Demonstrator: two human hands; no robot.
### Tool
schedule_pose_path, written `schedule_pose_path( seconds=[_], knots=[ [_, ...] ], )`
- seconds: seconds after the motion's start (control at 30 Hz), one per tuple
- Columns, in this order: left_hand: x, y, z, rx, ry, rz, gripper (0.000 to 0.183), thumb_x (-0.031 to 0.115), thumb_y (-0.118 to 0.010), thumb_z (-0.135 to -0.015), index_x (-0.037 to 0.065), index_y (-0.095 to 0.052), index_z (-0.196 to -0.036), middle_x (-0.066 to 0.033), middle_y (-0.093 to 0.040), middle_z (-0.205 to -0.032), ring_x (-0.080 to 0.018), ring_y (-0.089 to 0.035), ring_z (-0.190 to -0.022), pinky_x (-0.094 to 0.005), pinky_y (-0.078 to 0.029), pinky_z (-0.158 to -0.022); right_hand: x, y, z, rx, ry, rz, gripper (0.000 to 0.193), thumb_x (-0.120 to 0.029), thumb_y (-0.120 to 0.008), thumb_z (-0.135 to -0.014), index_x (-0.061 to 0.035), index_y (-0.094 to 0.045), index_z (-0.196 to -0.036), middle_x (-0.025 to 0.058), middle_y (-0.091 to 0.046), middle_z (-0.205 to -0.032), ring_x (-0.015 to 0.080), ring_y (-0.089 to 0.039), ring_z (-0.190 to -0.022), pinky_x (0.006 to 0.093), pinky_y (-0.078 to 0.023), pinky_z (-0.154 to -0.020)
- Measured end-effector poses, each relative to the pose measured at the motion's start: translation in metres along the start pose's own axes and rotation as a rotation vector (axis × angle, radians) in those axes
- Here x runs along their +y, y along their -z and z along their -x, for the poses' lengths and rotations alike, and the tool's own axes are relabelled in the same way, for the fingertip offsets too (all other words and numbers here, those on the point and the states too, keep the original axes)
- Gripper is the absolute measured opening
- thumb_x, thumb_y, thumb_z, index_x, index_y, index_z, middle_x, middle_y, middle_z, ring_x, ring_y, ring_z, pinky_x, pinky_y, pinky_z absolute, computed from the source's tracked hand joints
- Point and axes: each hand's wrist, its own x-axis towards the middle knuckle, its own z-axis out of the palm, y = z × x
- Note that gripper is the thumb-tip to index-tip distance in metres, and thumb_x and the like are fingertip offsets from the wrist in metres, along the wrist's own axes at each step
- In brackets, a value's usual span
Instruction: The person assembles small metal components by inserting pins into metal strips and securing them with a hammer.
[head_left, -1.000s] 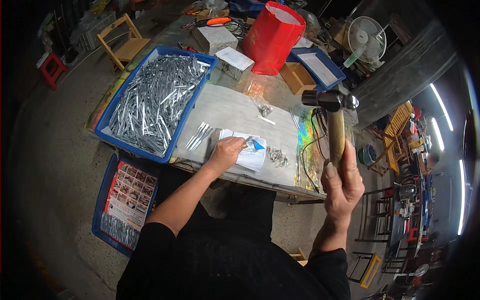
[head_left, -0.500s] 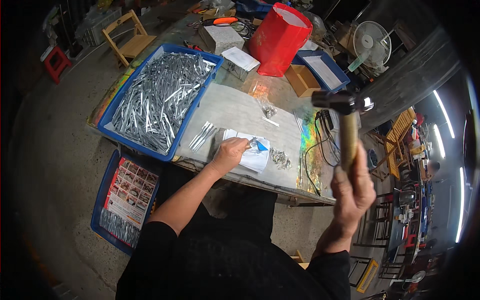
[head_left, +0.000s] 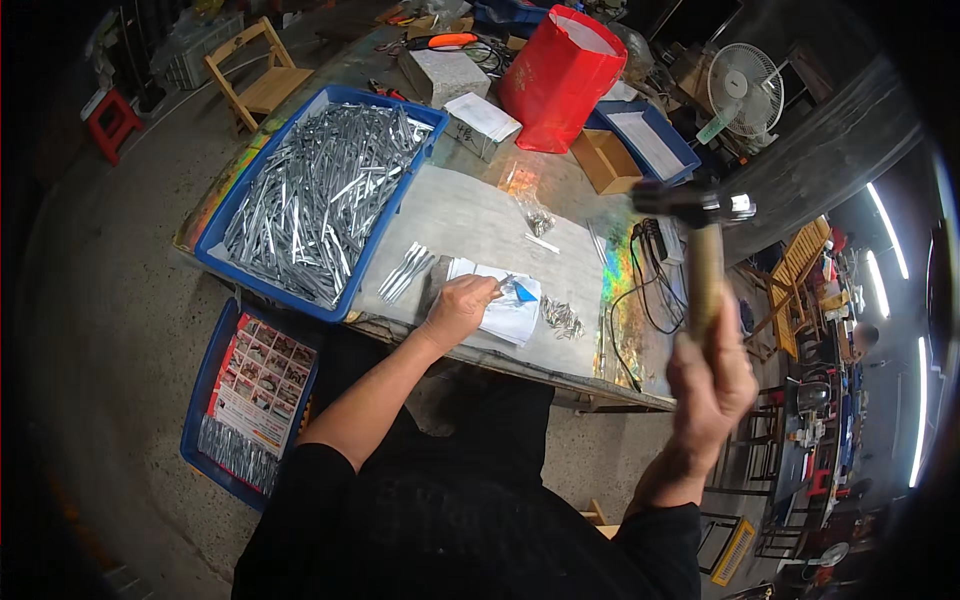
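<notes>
Black cloth sleeves frame the near side. The right hand is wrapped tightly round the pale wooden handle of a dark-headed metal hammer, held up and slightly blurred in front of the table's right side, hiding part of what lies behind. At lower left, below the table, a shallow blue plastic tray holds thin metal strips under a red-and-white printed leaflet.

The left hand rests at a pad of white paper, its fingertips pinched together at a small metallic piece; that piece is too small to make out. A small bright blue piece lies just beside them. Close around the pad are a heap of tiny metal parts on the right and a few silvery strips on the left. Further left, a large blue plastic tray heaped with metal strips bounds the workspace.

Beyond sit a clear plastic bag of small parts and black cables to the right, then grey blocks, an upright red bag, an open brown box and a white fan.
</notes>
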Motion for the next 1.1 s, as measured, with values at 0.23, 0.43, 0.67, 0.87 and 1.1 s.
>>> schedule_pose_path(
  seconds=[0.23,0.43,0.67,0.87,1.1],
  knots=[
    [-0.003,0.000,0.000,-0.041,-0.029,-0.007,0.006,-0.001,-0.055,-0.069,-0.001,-0.052,-0.073,-0.0150,-0.051,-0.063,-0.0290,-0.051,-0.058,-0.0342,-0.040,-0.051,0.045,-0.022,0.018,-0.508,-0.246,0.150,0.039,-0.004,-0.055,-0.075,-0.0035,-0.046,-0.114,0.0173,-0.058,-0.078,0.0128,-0.052,-0.064,0.0255,-0.042,-0.061],
    [-0.003,-0.001,0.002,-0.039,0.006,-0.019,0.005,0.003,-0.052,-0.072,0.002,-0.048,-0.069,-0.0136,-0.050,-0.062,-0.0294,-0.050,-0.060,-0.0358,-0.040,-0.052,0.074,-0.013,0.025,-0.329,-0.366,0.035,0.042,-0.002,-0.053,-0.076,-0.0037,-0.043,-0.117,0.0033,-0.058,-0.075,0.0072,-0.049,-0.058,0.0225,-0.041,-0.053],
    [0.002,-0.001,-0.002,-0.054,0.009,-0.037,0.008,0.006,-0.055,-0.072,0.001,-0.048,-0.070,-0.0136,-0.050,-0.064,-0.0297,-0.050,-0.061,-0.0361,-0.040,-0.053,0.162,-0.025,0.066,-0.078,-1.033,-0.459,0.047,-0.005,-0.048,-0.078,-0.0106,-0.037,-0.123,-0.0035,-0.042,-0.056,0.0043,-0.033,-0.039,0.0183,-0.026,-0.034],
    [0.001,-0.001,-0.003,-0.044,0.028,-0.027,0.007,0.006,-0.055,-0.072,0.001,-0.050,-0.073,-0.0132,-0.051,-0.065,-0.0295,-0.050,-0.062,-0.0358,-0.040,-0.054,0.211,-0.033,0.089,0.085,-1.228,-0.795,0.047,-0.004,-0.046,-0.079,-0.0123,-0.035,-0.123,0.0009,-0.043,-0.054,0.0083,-0.034,-0.037,0.0198,-0.025,-0.031],
    [-0.002,-0.001,-0.001,0.024,0.397,0.247,0.006,0.005,-0.052,-0.077,-0.001,-0.052,-0.076,-0.0086,-0.055,-0.066,-0.0173,-0.054,-0.056,-0.0269,-0.043,-0.052,0.220,-0.041,0.097,0.001,-1.224,-0.678,0.036,-0.005,-0.043,-0.079,-0.0088,-0.043,-0.115,0.0009,-0.044,-0.054,0.0086,-0.038,-0.038,0.0223,-0.030,-0.032]
  ],
)
